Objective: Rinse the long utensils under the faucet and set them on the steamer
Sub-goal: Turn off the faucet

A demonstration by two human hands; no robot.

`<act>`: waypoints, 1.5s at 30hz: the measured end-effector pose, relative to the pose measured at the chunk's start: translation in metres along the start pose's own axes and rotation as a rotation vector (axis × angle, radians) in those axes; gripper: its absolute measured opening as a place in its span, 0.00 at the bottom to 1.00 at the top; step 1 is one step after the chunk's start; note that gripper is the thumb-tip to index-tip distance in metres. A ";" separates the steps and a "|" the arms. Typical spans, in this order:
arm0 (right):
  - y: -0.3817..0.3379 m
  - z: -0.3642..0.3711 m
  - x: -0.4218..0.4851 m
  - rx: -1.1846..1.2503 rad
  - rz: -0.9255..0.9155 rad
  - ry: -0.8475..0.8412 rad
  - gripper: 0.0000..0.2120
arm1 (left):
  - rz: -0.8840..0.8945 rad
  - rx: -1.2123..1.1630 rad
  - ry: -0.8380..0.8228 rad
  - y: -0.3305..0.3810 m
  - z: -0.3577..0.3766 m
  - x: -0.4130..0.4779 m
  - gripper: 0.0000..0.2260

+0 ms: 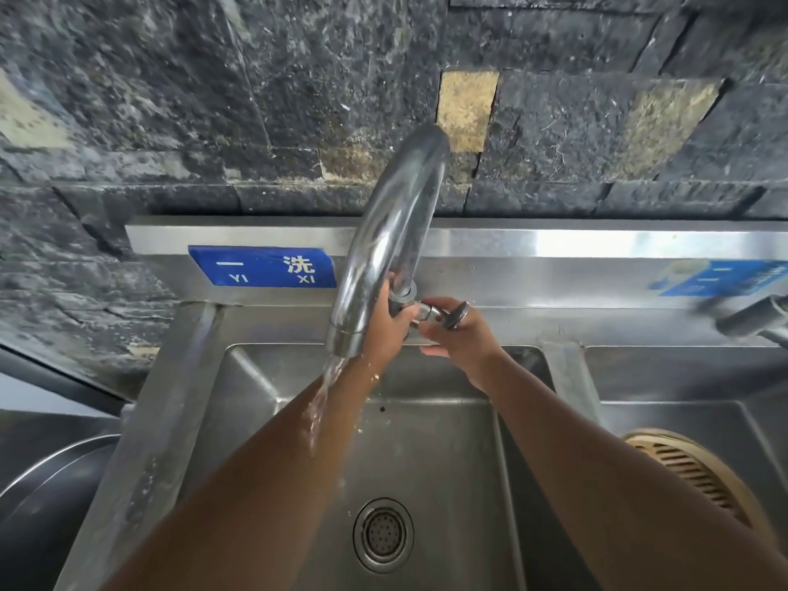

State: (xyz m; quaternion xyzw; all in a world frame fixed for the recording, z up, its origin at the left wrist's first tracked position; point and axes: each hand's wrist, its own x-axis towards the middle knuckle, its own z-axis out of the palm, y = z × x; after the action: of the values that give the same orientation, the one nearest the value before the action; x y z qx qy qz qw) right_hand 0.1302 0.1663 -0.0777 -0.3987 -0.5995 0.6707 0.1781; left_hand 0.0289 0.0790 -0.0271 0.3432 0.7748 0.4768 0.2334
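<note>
One dark stone wall [170,100] backs one steel sink [426,441] of two basins. One curved faucet [392,232] rises from the back rim, its water running onto the left forearm. One bamboo steamer [690,467] lies past the divider, right, partly under the right forearm. Left hand [390,322] curls round the faucet's base; right hand [456,334] pinches the tap handle [458,313]. One drain [383,534], bare floor around it

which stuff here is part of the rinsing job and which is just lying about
Job: faucet, tap handle, running water, sink, steamer, left hand, right hand; no utensils in view.
Lying about: blue sign, metal pan, second tap.
</note>
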 end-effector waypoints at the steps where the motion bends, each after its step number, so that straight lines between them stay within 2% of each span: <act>1: -0.001 0.000 0.000 -0.019 -0.004 0.001 0.17 | 0.007 0.005 0.002 -0.001 0.000 0.000 0.21; 11: -0.026 0.002 -0.005 -0.232 0.016 -0.022 0.11 | 0.064 -0.013 0.015 -0.006 0.001 0.000 0.17; 22: -0.032 0.006 -0.012 -0.246 0.030 0.011 0.12 | 0.110 0.029 0.047 -0.011 0.002 0.002 0.16; 29: -0.034 0.008 -0.014 -0.248 0.043 0.031 0.11 | 0.086 -0.002 0.031 -0.007 0.001 0.001 0.20; 36: -0.036 0.007 -0.016 -0.242 0.046 0.024 0.13 | 0.090 -0.030 0.006 -0.008 0.002 0.001 0.16; 45: -0.033 0.007 -0.014 -0.233 0.056 0.019 0.13 | 0.065 -0.053 -0.008 -0.005 0.001 0.000 0.16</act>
State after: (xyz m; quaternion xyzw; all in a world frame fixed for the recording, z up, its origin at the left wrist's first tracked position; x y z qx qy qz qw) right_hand 0.1258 0.1588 -0.0416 -0.4396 -0.6602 0.5975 0.1177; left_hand 0.0282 0.0781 -0.0325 0.3638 0.7493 0.5033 0.2298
